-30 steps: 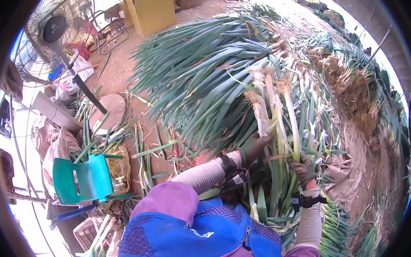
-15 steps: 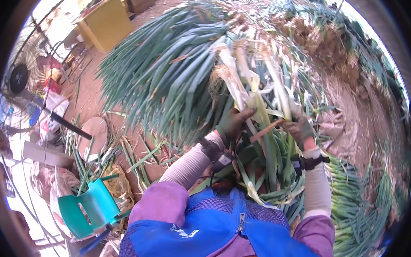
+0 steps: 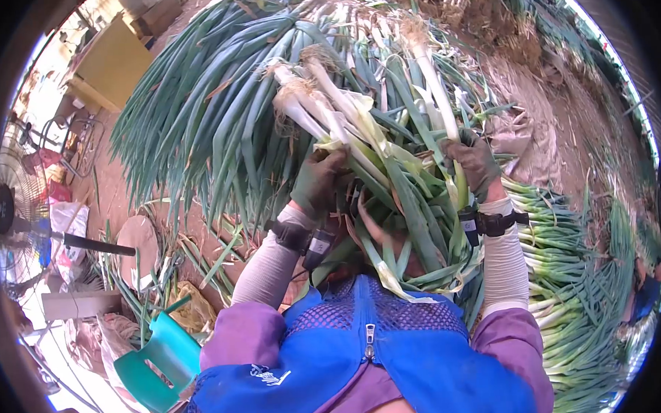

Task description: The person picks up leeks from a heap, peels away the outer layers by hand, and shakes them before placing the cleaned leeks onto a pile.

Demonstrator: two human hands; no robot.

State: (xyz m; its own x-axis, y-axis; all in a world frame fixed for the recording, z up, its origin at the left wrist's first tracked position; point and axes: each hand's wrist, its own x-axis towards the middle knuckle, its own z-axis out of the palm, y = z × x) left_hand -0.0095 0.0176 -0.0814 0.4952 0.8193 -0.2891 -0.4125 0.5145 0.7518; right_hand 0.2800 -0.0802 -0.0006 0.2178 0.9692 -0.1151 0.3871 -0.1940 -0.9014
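Note:
My left hand [image 3: 321, 179], in a dark glove, is closed on green onions [image 3: 316, 109], whose rooty white ends point up and to the left. Their green leaves run down across my lap. On the other side, my right hand [image 3: 476, 161], also gloved, grips a single green onion [image 3: 434, 83] by its pale shank; its root end stands up and its lower part hangs below my fist. Loose leaves [image 3: 418, 225] lie between my forearms. Directly beyond my hands spreads a large heap of green onions [image 3: 232, 93], with leaves fanned to the left.
Stacked green onions [image 3: 559, 293] lie to my right, beside a pale cloth [image 3: 524, 134]. At left are a fan [image 3: 17, 206], a teal plastic chair [image 3: 157, 362], a round board [image 3: 138, 249] and leaf scraps. A yellow box [image 3: 111, 65] stands farther back.
My hands have moved apart. The green onions at my left hand now lean further left, while my right hand holds one stalk upright. The brown strip between my hands is no longer visible there.

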